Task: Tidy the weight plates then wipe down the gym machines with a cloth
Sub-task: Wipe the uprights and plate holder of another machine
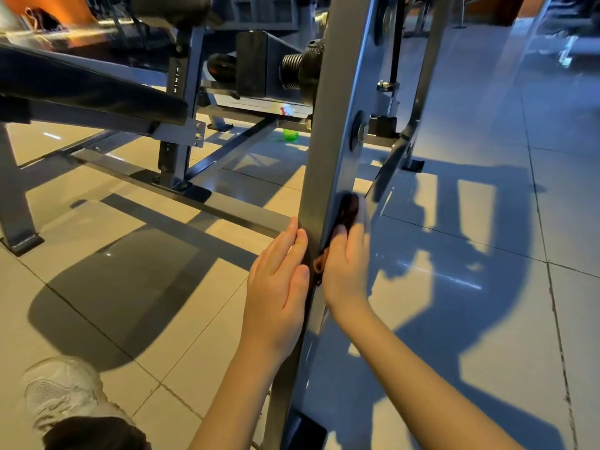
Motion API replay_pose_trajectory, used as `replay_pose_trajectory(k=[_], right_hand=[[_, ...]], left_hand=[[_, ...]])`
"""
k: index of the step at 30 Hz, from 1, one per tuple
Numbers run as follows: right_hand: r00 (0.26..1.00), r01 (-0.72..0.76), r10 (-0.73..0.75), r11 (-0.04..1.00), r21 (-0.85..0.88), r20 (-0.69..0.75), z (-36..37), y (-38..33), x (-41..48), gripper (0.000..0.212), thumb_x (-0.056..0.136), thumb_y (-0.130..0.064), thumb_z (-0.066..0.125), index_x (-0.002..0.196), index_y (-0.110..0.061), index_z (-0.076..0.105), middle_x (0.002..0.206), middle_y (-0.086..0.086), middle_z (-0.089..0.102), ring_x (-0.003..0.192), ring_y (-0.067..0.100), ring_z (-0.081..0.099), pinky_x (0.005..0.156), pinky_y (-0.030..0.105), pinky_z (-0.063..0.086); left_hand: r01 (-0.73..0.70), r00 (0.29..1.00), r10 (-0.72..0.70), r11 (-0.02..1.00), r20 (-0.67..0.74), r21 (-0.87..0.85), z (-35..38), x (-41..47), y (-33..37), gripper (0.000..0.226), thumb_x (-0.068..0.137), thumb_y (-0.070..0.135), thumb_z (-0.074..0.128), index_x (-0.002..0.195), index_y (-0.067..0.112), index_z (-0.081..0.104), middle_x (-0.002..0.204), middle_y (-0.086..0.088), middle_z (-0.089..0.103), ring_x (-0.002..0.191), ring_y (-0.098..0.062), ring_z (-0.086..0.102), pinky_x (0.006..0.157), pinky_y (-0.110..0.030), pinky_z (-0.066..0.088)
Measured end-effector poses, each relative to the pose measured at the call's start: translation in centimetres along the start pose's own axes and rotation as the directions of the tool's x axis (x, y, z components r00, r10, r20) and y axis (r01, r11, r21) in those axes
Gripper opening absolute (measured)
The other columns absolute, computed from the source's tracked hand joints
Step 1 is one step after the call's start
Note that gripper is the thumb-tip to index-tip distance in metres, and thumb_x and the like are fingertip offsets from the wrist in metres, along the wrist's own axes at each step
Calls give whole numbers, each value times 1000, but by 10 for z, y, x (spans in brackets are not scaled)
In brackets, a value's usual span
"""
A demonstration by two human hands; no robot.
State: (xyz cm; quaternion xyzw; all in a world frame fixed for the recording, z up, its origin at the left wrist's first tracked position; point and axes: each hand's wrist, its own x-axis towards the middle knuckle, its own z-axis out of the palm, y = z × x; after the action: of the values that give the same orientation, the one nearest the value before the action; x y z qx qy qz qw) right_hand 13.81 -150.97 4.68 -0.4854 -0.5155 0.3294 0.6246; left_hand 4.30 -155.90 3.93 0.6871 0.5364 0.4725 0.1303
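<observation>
Cloth, dark brown, lies on the right face of the grey upright post of the gym machine. The right hand presses it flat there with almost straight fingers; the cloth shows above the fingertips and under the palm. The left hand rests open on the left face of the same post and holds nothing. A green bottle stands on the tiled floor behind the post. A white shoe is at the lower left.
</observation>
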Motion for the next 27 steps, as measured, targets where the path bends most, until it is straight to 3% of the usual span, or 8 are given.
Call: replay_pose_trajectory(k=[2, 5, 8, 11, 13, 18, 23, 27], right_hand=[[1000, 2, -2, 1000, -5, -18, 3, -7, 5, 43, 97, -32, 29, 131, -58, 34, 138, 0, 44, 124, 20, 48, 106, 39, 42], [993, 111, -109, 992, -51, 43, 3, 12, -29, 46, 100, -28, 29, 141, -46, 19, 158, -9, 21, 140, -14, 14, 108, 4, 16], [993, 86, -85, 996, -11, 81, -2, 40, -57, 47, 102, -21, 31, 141, -44, 17, 159, -12, 15, 132, -23, 17, 103, -1, 21], [982, -181, 176, 981, 64, 67, 4, 49, -29, 43, 95, -46, 35, 138, -52, 33, 144, 3, 40, 120, 13, 46, 108, 43, 43], [970, -237, 234, 970, 61, 61, 5, 48, -14, 46, 85, -58, 35, 122, -33, 45, 123, 6, 44, 105, 30, 53, 94, 52, 51], [984, 8, -6, 1000, -11, 176, -12, 30, -51, 50, 102, -20, 31, 144, -43, 18, 159, -15, 15, 137, -18, 13, 103, -3, 16], [950, -214, 220, 976, -50, 224, -16, 39, -36, 32, 105, -15, 35, 135, -24, 43, 135, -9, 43, 109, -2, 45, 98, 20, 37], [967, -96, 103, 995, -41, 231, -19, 34, -39, 44, 105, -14, 34, 148, -27, 29, 136, -28, 23, 111, -33, 26, 85, -4, 28]], left_hand=[[26, 1000, -26, 1000, 7, -13, -1, -6, -3, 42, 99, 37, 24, 140, 42, 24, 151, 25, 23, 142, 1, 24, 116, -46, 28], [58, 998, -58, 998, 2, -21, 1, -18, -9, 43, 99, 38, 25, 142, 34, 29, 152, 21, 28, 142, -2, 27, 114, -47, 30], [105, 994, -105, 994, 16, -12, 5, -31, -10, 42, 98, 41, 23, 140, 41, 26, 152, 22, 25, 142, 1, 24, 116, -47, 28], [134, 991, -134, 991, 19, 0, 8, -40, -10, 42, 97, 42, 23, 139, 41, 25, 152, 23, 24, 142, 4, 22, 118, -40, 24], [154, 988, -154, 988, 20, 7, 10, -45, -10, 43, 96, 44, 23, 139, 42, 23, 152, 25, 21, 141, 5, 21, 117, -35, 22], [183, 983, -183, 982, -3, 38, 18, -49, -5, 49, 96, 43, 23, 144, 33, 23, 156, 18, 21, 143, 0, 20, 118, -32, 20], [192, 981, -191, 978, -19, 86, 24, -53, 2, 51, 94, 44, 24, 143, 31, 19, 149, 31, 10, 138, 16, 9, 108, -2, 8], [229, 973, -229, 968, -8, 98, 26, -64, 7, 48, 96, 40, 28, 143, 32, 20, 148, 34, 9, 137, 15, 9, 106, 1, 7]])
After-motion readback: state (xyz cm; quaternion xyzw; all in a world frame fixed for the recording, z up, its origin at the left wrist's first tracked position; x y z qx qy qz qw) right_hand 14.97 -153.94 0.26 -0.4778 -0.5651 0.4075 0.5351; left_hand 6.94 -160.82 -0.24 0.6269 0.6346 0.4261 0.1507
